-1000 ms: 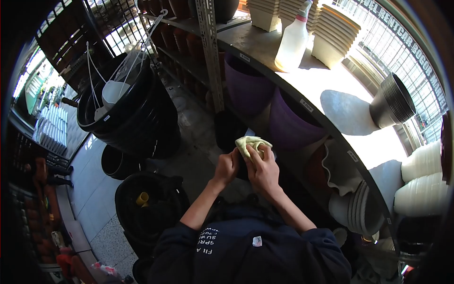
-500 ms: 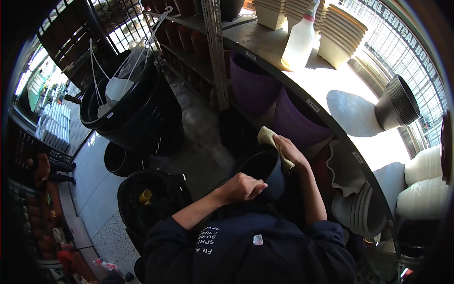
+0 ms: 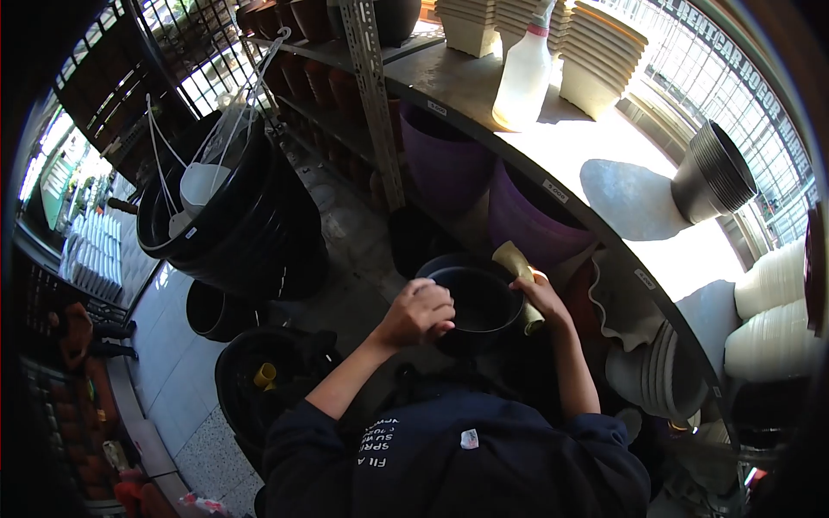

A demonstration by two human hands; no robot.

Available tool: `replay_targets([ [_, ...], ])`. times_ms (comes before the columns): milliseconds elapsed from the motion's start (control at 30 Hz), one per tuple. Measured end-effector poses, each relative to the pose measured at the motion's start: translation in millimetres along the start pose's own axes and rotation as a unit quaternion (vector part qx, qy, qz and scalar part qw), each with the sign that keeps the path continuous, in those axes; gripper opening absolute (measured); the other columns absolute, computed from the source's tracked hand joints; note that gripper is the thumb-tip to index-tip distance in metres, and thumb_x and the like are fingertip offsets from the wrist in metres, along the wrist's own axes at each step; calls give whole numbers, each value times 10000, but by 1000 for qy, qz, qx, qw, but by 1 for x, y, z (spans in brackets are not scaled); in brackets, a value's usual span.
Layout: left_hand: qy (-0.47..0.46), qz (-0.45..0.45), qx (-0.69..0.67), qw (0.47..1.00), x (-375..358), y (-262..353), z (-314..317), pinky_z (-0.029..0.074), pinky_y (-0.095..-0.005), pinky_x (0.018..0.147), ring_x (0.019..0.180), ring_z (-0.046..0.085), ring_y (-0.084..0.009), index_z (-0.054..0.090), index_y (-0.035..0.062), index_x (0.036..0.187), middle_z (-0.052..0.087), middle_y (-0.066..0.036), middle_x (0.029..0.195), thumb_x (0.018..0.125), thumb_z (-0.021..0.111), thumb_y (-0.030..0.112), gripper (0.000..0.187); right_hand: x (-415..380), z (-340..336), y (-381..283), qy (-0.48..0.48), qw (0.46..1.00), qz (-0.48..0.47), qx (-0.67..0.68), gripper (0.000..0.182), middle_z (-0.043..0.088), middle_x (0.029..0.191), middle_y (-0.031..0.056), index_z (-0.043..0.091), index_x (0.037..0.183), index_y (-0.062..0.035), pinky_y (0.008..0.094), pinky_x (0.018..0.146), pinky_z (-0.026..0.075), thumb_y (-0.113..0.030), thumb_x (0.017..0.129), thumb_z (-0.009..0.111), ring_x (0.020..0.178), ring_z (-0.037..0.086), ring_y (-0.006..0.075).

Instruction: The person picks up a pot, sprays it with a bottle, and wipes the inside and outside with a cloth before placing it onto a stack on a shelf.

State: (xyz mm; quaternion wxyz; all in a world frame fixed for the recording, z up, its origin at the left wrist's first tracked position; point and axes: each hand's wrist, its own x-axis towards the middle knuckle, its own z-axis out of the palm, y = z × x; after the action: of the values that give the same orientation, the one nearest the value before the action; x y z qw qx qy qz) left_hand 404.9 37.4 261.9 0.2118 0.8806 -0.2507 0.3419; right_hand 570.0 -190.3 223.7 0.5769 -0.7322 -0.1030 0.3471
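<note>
The dark pot [image 3: 479, 304] is in front of the person's tummy, with its round mouth facing up. The right hand [image 3: 546, 298] is at the pot's right side, and its fingers are pinching a yellow-green cloth [image 3: 512, 258] that sticks out above and below them. The left hand [image 3: 416, 313] is at the pot's left edge with its fingers curled in; I cannot tell if they are gripping the edge. Off to the right is a long bench [image 3: 633, 207] with bright light on it. A spray bottle [image 3: 523, 85] and a stack of black pots [image 3: 713, 180] are on top, and two purple pots [image 3: 445, 164] are below. On the left, a big black tub [image 3: 269, 211] has a small white pot [image 3: 204, 186] in it.
</note>
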Motion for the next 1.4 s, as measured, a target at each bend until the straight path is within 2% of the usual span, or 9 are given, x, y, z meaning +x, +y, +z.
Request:
replay_targets([
  [167,190,-386,-46,902,-11,14,31,222,-453,1036,1210,350,-362,348,-33,1296,398,-202,1275,883,444,244,506,-11,23,8,151,963,-181,127,345,535,832,0,530,1059,-10,234,645,415,-67,728,605,701,492,80],
  [267,127,-549,-440,699,-38,-1,70,262,-410,1030,1220,366,-321,306,-39,1324,405,-189,1300,915,423,258,520,-12,32,10,183,939,-250,147,338,540,843,1,521,1077,-13,228,652,420,-52,756,618,721,500,71],
  [467,90,-655,-594,459,-38,14,49,392,-330,971,1096,532,-237,433,-90,1216,544,-155,1190,954,375,246,430,-22,38,-14,210,926,-314,7,328,573,854,14,525,1075,-12,231,667,435,-74,784,664,767,531,73],
  [500,125,-579,-568,572,-85,-11,93,485,-373,875,1037,572,-273,426,-65,1226,557,-168,1166,955,366,244,416,-19,38,-18,218,916,-336,11,376,581,838,25,506,1097,-12,227,658,446,-122,788,690,765,543,77],
  [733,95,-667,-517,528,-74,-14,57,559,-399,592,787,645,-304,375,-7,1224,587,-190,1045,946,390,286,404,-22,-3,-130,381,805,-421,-172,429,550,984,145,449,1170,-54,345,659,486,-206,822,648,791,596,251],
  [1000,89,-656,-506,553,-70,-12,46,457,-350,876,1035,555,-239,434,-39,1212,567,-150,1131,893,502,253,438,18,-63,-200,369,642,-336,-582,341,518,1128,97,615,1071,-135,420,846,412,-298,775,662,1054,471,304],
  [1133,56,-657,-483,576,-51,-14,32,347,-293,967,1112,493,-201,433,-62,1221,543,-137,1185,876,515,226,457,-21,-46,-185,318,723,-365,-492,372,574,1032,131,613,1082,-121,388,797,448,-345,788,654,942,550,291],
  [1200,24,-627,-496,600,-36,-19,23,341,-294,971,1117,488,-201,426,-66,1228,531,-141,1204,875,514,228,468,-53,-29,-170,194,878,-230,-373,405,619,928,145,593,1102,-92,359,722,478,-382,820,622,803,605,272],
  [1400,-70,-490,-472,730,24,-28,15,320,-292,988,1167,454,-200,396,-41,1291,511,-132,1228,928,473,308,510,-129,2,-93,97,957,-61,-266,561,639,877,171,474,1194,12,335,733,474,-434,864,560,809,626,265],
])
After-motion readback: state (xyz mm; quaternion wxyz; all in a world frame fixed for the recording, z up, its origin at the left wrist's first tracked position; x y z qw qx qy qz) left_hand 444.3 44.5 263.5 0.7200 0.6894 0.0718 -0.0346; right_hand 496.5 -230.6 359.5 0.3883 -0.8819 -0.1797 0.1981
